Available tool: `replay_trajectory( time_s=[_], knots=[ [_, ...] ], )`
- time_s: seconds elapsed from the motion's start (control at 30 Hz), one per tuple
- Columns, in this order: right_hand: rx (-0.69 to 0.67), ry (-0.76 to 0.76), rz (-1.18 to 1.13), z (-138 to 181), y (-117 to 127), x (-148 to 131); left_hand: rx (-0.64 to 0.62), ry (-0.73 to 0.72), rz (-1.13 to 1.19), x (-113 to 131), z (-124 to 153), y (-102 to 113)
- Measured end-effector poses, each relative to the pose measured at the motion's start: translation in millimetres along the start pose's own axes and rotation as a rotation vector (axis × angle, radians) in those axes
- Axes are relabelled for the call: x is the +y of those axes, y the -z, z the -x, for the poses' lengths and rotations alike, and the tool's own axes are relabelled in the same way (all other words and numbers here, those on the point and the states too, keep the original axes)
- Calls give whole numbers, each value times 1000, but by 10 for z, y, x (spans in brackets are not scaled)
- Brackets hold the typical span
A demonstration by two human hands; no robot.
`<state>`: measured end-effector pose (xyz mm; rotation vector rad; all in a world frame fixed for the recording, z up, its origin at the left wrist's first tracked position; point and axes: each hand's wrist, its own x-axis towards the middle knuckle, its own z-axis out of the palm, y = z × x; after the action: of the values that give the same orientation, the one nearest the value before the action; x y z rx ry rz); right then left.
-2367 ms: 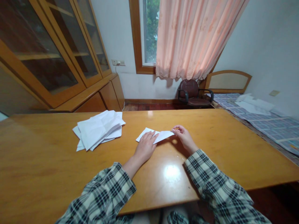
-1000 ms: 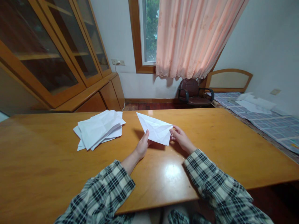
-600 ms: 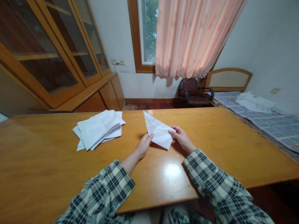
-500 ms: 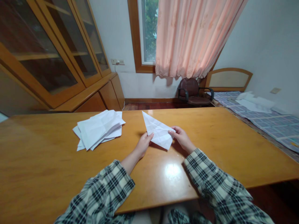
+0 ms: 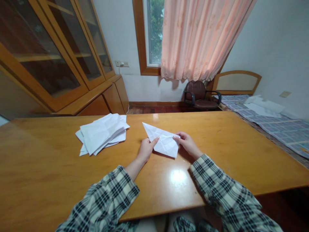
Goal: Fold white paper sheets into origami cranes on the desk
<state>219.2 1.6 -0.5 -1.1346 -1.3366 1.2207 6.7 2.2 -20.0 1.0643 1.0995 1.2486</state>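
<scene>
A folded, creased sheet of white paper [image 5: 164,141] is held just over the table between both hands. Its long pointed corner aims to the far left. My left hand [image 5: 146,149] pinches the paper's left edge, thumb on top and fingers hidden beneath. At the right corner, my right hand [image 5: 187,143] grips it between thumb and fingers. A loose pile of creased white paper sheets [image 5: 102,133] lies on the table to the left, apart from both hands.
The wooden table [image 5: 48,174] spans the view. Behind it stand a glass-doored cabinet [image 5: 65,48] at left and a brown armchair [image 5: 198,95] by the pink curtain [image 5: 193,42]. A bed [image 5: 263,119] with papers on it borders the table's right side.
The folded paper has turned slightly counterclockwise, its pointed corner swinging left and nearer to me. Both hands keep their hold; the paper pile has not moved.
</scene>
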Motion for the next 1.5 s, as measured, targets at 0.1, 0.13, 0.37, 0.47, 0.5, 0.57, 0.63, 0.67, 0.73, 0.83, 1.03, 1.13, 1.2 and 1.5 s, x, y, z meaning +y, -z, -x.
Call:
replay_trajectory(
  time_s=[0.1,0.13,0.37,0.47,0.5,0.57,0.63,0.67,0.73,0.83,1.03,1.13,1.2,1.5],
  knots=[
    [17,2,1,0,-5,-33,14,-19,-37,12,9,0],
    [19,2,0,-2,-4,-37,13,-22,-50,9,9,2],
    [26,-38,22,-21,52,-19,134,-255,-246,5,-46,75],
    [43,-46,64,-34,87,-15,329,-450,-456,89,-47,142],
    [46,-44,83,-39,97,-11,355,-503,-535,120,-39,162],
    [46,-41,124,-47,113,4,319,-593,-665,169,-16,186],
    [40,-34,171,-55,124,28,184,-655,-762,191,10,182],
    [38,-29,197,-59,128,41,94,-673,-805,193,23,171],
    [41,-14,241,-66,135,68,-75,-685,-881,184,49,139],
    [49,16,290,-74,144,95,-203,-671,-988,160,82,98],
    [78,101,489,-66,154,91,-275,-511,-1127,76,85,113],
    [96,116,559,-55,158,87,-294,-445,-1105,27,68,124],
    [99,119,585,-51,164,88,-297,-429,-1100,7,63,124],
    [41,134,539,-66,294,77,-269,-448,-1211,-66,55,131]
  ],
)
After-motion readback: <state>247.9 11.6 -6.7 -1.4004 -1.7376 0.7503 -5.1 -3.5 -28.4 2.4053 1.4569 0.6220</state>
